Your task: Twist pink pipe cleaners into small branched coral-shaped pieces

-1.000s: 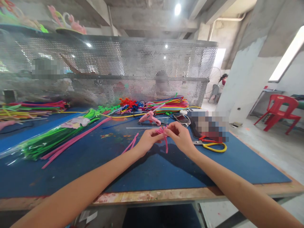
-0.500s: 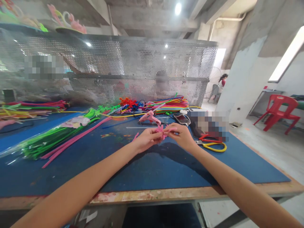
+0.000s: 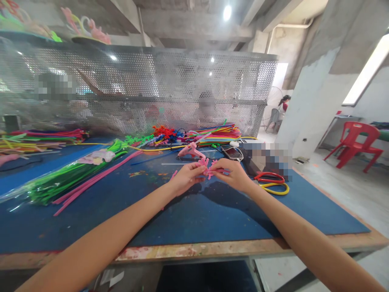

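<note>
Between my two hands is a small pink pipe-cleaner shape [image 3: 204, 163] with several short bent arms, held above the blue mat. My left hand [image 3: 189, 177] pinches its left side between thumb and fingers. At its right side my right hand [image 3: 230, 173] is closed, thumb and forefinger pinching a pink part; whether this part is joined to the rest I cannot tell. A pink glue gun [image 3: 191, 151] lies just behind the hands. Scissors with one red and one yellow handle [image 3: 275, 188] lie right of my right wrist.
A bag of green pipe cleaners [image 3: 75, 174] and loose pink pipe cleaners [image 3: 97, 182] lie on the left. Coloured bundles [image 3: 217, 134] line the back by a perforated metal screen [image 3: 182, 89]. A phone with a white cable [image 3: 232, 153] lies behind my right hand.
My hands have shifted slightly apart, and more of the pink shape's arms show between them. My right wrist has turned a little. The things on the table lie as before.
</note>
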`<state>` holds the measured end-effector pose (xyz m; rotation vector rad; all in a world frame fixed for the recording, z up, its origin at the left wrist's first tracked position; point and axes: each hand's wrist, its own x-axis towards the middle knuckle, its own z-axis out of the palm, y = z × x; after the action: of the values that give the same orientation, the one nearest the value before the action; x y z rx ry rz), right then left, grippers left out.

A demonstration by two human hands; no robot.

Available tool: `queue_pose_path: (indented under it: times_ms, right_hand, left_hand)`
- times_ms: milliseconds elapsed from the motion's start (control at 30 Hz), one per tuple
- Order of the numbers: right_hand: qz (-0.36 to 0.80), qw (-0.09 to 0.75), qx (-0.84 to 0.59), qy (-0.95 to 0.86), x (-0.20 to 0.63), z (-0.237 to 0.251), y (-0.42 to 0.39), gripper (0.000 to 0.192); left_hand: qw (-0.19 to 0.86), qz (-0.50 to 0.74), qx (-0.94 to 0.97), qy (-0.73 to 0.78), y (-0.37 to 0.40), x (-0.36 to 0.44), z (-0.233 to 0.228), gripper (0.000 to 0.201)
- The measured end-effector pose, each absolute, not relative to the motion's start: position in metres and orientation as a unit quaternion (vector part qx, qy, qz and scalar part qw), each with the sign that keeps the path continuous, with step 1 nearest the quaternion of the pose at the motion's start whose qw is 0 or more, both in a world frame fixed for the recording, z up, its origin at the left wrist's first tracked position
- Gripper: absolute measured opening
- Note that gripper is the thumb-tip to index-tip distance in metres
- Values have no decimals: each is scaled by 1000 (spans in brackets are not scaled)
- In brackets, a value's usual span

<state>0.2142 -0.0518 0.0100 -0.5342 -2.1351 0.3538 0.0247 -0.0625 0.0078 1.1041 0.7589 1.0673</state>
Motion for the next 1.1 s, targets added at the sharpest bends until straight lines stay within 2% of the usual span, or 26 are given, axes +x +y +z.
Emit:
queue_pose_path:
  times_ms: [167,367,567,733,867,1100]
  right_hand:
    - [45,451,-180,-873,208,5,-56,17]
    - [-52,424,-169,-888,203,4,-63,23]
    - [-22,426,-158,-891,203,3,-62,22]
    - [72,465,-188,-862,205,8,-58,15]
    - [121,461,-209,-854,206,12,-56,11]
    - [52,459,-221,-859,213,13,-50,11]
  left_hand:
    - [657,525,425,335,-68,31,5,29]
    - [644,562,407,323,-76,39,6,31]
    - [651,521,462,302,-75,39,9,33]
    - [632,511,501,297,-70,36,8,31]
    - [624,492,532,293,-65,32,5,28]
    - [606,478,561,299,-62,29,4,26]
